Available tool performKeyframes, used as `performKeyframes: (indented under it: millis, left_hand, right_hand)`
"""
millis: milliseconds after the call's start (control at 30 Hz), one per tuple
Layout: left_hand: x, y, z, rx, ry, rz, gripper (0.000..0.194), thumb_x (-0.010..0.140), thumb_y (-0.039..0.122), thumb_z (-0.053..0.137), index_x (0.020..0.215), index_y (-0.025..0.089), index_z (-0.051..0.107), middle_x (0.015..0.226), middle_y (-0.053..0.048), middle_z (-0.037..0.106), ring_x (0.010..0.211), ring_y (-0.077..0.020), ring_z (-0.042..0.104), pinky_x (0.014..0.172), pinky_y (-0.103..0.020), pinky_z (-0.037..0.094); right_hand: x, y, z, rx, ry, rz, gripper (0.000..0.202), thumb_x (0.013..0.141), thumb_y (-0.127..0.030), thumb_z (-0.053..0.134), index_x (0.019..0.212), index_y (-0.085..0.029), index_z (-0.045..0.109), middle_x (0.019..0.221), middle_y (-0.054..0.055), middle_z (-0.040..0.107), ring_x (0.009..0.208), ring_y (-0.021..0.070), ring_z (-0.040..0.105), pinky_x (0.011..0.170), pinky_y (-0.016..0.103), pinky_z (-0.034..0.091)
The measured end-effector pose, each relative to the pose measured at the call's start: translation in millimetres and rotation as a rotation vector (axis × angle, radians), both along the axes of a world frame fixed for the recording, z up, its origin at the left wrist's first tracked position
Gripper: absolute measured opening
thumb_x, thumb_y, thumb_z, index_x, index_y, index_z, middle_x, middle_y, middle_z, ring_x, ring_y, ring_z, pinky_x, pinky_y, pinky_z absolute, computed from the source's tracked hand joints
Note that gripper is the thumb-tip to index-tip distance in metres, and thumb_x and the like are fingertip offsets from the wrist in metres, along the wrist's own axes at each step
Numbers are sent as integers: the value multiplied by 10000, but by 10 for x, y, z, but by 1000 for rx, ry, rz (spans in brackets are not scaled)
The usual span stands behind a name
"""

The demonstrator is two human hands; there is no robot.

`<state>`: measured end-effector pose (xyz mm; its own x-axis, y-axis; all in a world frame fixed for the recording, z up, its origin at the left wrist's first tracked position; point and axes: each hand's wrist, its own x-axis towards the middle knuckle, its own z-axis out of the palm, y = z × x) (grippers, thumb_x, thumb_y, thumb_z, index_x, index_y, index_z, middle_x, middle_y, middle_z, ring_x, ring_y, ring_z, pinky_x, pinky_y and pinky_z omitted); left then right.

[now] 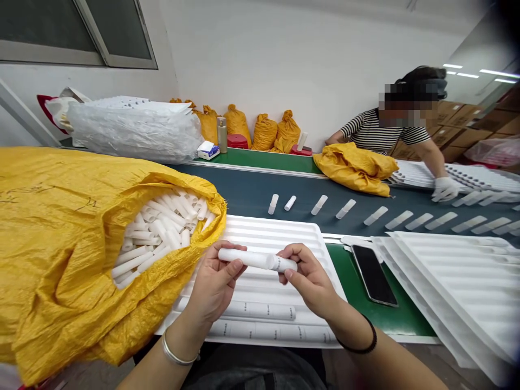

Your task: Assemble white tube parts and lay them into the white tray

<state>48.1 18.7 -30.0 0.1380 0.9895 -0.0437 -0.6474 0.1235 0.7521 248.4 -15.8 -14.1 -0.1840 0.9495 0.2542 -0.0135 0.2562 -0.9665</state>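
Between my hands, above a ridged white tray (260, 230), a white plastic tube (247, 258) meets a shorter white cylinder (283, 264) with small dark print, end to end. My left hand (217, 279) pinches the longer tube near its left end. Thumb and fingers of my right hand (306, 276) grip the printed cylinder. Whether one part sits inside the other I cannot tell. Printed white cylinders (264, 310) lie in the tray's nearest grooves. To my left, a yellow woven sack (73, 216) gapes open on a heap of white tubes (162, 222).
Beyond the tray runs a dark conveyor belt (244, 187) carrying several white tubes (346, 209). A phone (374, 275) lies on the green surface at right, beside stacked white trays (455, 287). Across the belt, a person's gloved hand (446, 188) reaches near tubes, beside a folded yellow sack (355, 165).
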Motion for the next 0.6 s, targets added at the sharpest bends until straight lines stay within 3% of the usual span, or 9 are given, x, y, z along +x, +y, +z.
performKeyframes:
  millis: [133,267,433,600]
  left_hand:
    - [-142,32,-46,163,343,64,276,636,214,845,853,196,677,888,-6,717,875,-124,647,802,-203,508]
    - [-269,39,-47,260,642,23,302,683,270,812,961,193,723,904,-32,693,804,-142,621,739,-238,509]
    - [-328,-1,-63,267,477,-6,403,804,363,700,1180,232,642,906,-30,671,728,-127,599,705,-276,529]
    - [-288,-40,-96,373,612,-9,343,850,362,645,1159,214,642,1055,-78,676,844,-171,633,735,-295,542]
  right_hand:
    - [66,71,125,210,-149,35,228,926,-200,519,1137,-265,574,1169,90,515,1075,202,537,824,334,508]
    - [117,127,174,379,-375,36,345,900,-125,538,1208,-278,573,1142,84,555,1091,205,536,918,369,463]
    - [55,202,95,210,-202,-176,267,837,-188,649,1091,-264,617,1015,57,587,903,174,573,782,321,512]
    - [-43,219,30,162,-162,2,357,896,-278,564,1251,-270,598,998,78,581,965,203,604,731,350,558]
